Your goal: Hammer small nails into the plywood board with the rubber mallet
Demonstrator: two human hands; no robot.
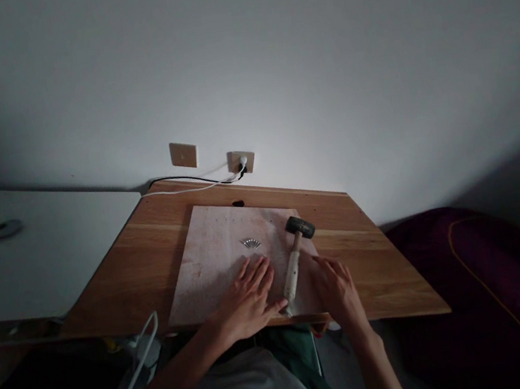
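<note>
Fasteners (251, 243), slim and silvery and too small for me to tell nails from screws, lay in a fan on the pale board (211, 228), just beyond the fingertips of the left hand (251, 293). Through the head camera I saw that hand palm down on the board, its grip wide, the fingers together and the thumb stretched out to the right. The thumb tip came right up to the butt of the mallet (292, 271); I could not tell whether they touched.

The mallet lay on the board to the right of the fasteners, its dark head towards the wall (272, 87) and its pale-wrapped handle slanting back towards the person. I had the right hand (338, 287) at the board's right edge, its fingers partly bent; I could not tell whether its grip was closed on that edge.

Beneath the board was the wooden surface (391, 272), with a dark hole (238, 204) just behind the board. Farther back, a white plug (243, 159) sat in the wall socket (251, 160), and cables (190, 190) ran left from there. To the right I made out dark purple fabric (435, 272) with yellow piping.
</note>
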